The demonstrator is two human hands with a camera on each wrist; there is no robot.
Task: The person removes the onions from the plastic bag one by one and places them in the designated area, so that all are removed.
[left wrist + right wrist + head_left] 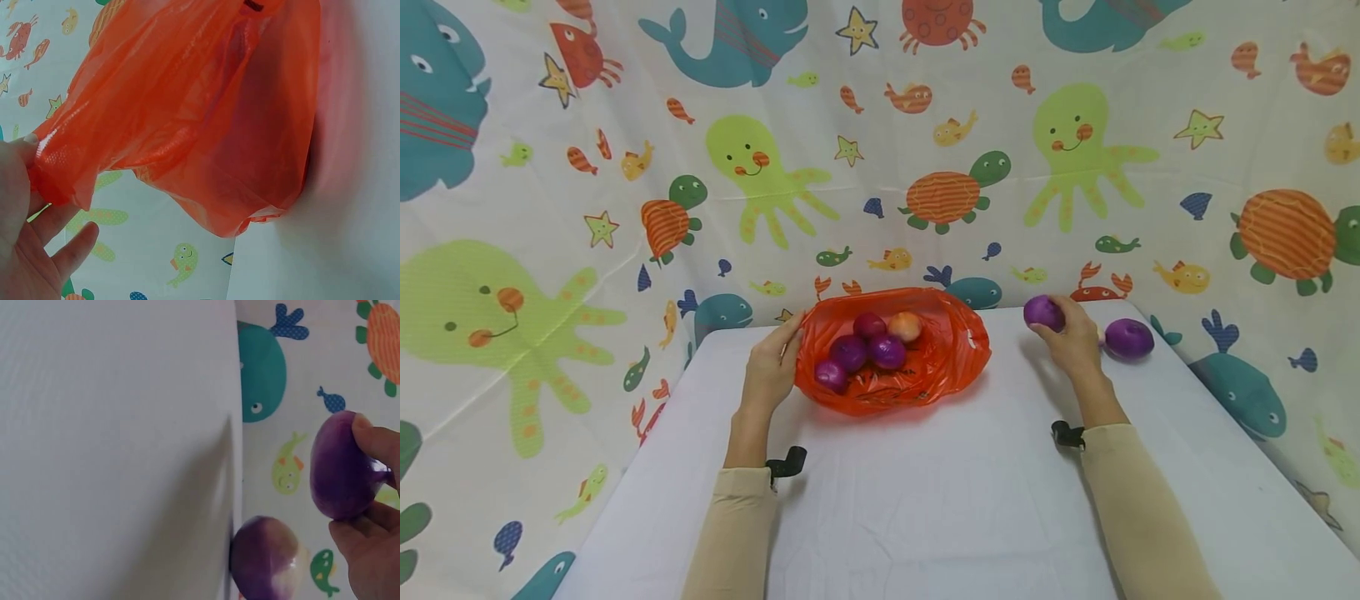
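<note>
Fingers [375, 440] of the right hand [1071, 337] curl round a purple onion [1043, 312] near the surface's far right corner, left hand [771, 371] pinching the orange bag [925, 367] rim, so bagging looks underway, needs carrying left.

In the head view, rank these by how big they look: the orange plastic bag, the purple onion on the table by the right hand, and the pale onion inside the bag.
1. Orange plastic bag, by far the largest.
2. Purple onion on the table.
3. Pale onion in the bag, slightly smaller; the gap is small, so the last two are not sure.
</note>
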